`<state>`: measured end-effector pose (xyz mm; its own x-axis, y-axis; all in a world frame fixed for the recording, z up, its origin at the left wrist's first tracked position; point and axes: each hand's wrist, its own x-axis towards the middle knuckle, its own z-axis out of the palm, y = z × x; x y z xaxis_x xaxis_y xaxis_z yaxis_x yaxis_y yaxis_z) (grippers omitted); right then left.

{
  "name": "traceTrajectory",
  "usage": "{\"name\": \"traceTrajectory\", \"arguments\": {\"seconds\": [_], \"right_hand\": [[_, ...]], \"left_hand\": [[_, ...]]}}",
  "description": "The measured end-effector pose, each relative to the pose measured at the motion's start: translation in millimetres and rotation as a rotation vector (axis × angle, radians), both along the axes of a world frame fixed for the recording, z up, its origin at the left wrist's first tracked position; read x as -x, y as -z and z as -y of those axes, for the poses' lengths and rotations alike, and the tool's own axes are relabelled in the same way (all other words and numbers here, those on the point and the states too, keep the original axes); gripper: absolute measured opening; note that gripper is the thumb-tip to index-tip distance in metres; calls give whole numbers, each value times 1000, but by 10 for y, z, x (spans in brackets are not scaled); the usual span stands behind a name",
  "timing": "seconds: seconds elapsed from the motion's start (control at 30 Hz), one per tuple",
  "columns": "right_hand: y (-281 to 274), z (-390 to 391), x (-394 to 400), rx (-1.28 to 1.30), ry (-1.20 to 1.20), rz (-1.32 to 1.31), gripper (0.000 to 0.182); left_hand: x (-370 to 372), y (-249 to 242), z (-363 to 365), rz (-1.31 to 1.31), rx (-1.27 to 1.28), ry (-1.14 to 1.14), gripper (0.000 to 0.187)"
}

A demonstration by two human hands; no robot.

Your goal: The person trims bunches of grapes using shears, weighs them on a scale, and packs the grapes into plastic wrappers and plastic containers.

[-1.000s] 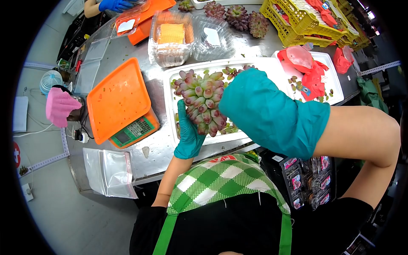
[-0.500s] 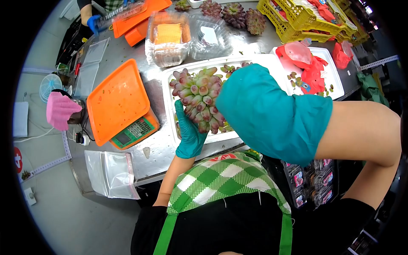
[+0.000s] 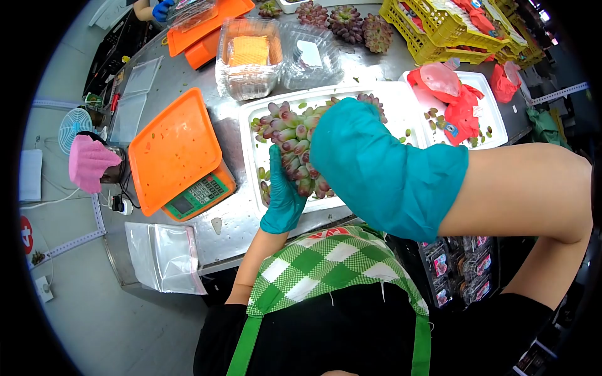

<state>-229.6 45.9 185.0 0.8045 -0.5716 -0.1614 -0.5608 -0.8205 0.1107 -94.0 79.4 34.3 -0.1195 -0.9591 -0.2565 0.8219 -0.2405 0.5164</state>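
Note:
A large green and purple succulent (image 3: 293, 139) is held over a white tray (image 3: 249, 169) with loose leaves in it. My left hand (image 3: 283, 199), in a teal glove, supports the plant from its lower left side, with the fingers against it. My right hand (image 3: 351, 141), also gloved, bends over the plant's right side; its fingers are hidden behind the back of the glove, so its grip does not show. Another purple succulent (image 3: 374, 105) shows behind my right hand at the tray's far edge.
Left of the tray stands an orange scale (image 3: 175, 150), with plastic bags (image 3: 164, 257) below. Clear containers (image 3: 249, 59) and succulents (image 3: 346, 24) lie behind. At right are a second tray (image 3: 498, 125) and yellow crates (image 3: 433, 34). A co-worker's gloved hand (image 3: 163, 10) is at top left.
My right hand has shifted slightly left, covering more of the plant and uncovering leaves on the tray's right. The co-worker's gloved hand has moved up and right.

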Motion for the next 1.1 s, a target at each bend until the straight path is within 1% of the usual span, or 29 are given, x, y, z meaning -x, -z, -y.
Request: {"name": "traceTrajectory", "arguments": {"seconds": [0.1,0.2,0.3,0.37,0.4,0.47,0.53,0.57,0.6,0.63,0.67,0.7,0.73,0.8,0.9,1.0,1.03,1.1], "right_hand": [[-36,19,-11,-58,-1,20,9],[-41,-34,-44,-118,-4,36,9],[68,-52,106,-15,-33,357,12],[-364,-99,182,-35,-74,71,12],[-289,-22,402,102,-209,379,27],[-564,22,397,-163,258,93,32],[-314,58,449,-564,662,610,35],[-122,48,444,-779,780,828,32],[203,49,439,-857,733,1109,32],[469,65,431,-1034,742,1336,36],[731,77,385,-1062,741,1489,40],[858,80,313,-1080,760,1543,44],[928,43,215,-1063,871,1605,49],[1049,-12,75,-930,951,1575,54],[1220,11,78,-1060,881,1795,54],[1122,-4,119,-1165,858,1815,53],[1165,8,127,-1185,790,1810,52],[1182,-15,105,-1242,720,1889,52]], "left_hand": [[-42,93,14,-89,-80,23,64],[-42,-101,-4,50,-67,40,64],[0,-97,30,-40,84,27,54],[-12,-72,60,-45,96,36,56],[-28,-51,73,-47,100,40,57],[-52,-13,99,-46,112,23,57],[-60,-13,139,-9,134,-1,56],[-60,14,143,40,130,-27,56],[-52,55,159,88,128,-51,56],[-42,65,182,139,128,-73,55],[-29,20,211,147,137,-68,58],[-26,-39,190,158,136,-60,61],[-15,-78,180,171,134,-51,66],[32,-107,203,257,157,-99,66],[40,-124,269,310,220,-104,65],[-44,-92,334,323,290,-98,64],[-50,-212,279,393,339,-114,64],[-60,-203,252,358,322,-132,63]]}}
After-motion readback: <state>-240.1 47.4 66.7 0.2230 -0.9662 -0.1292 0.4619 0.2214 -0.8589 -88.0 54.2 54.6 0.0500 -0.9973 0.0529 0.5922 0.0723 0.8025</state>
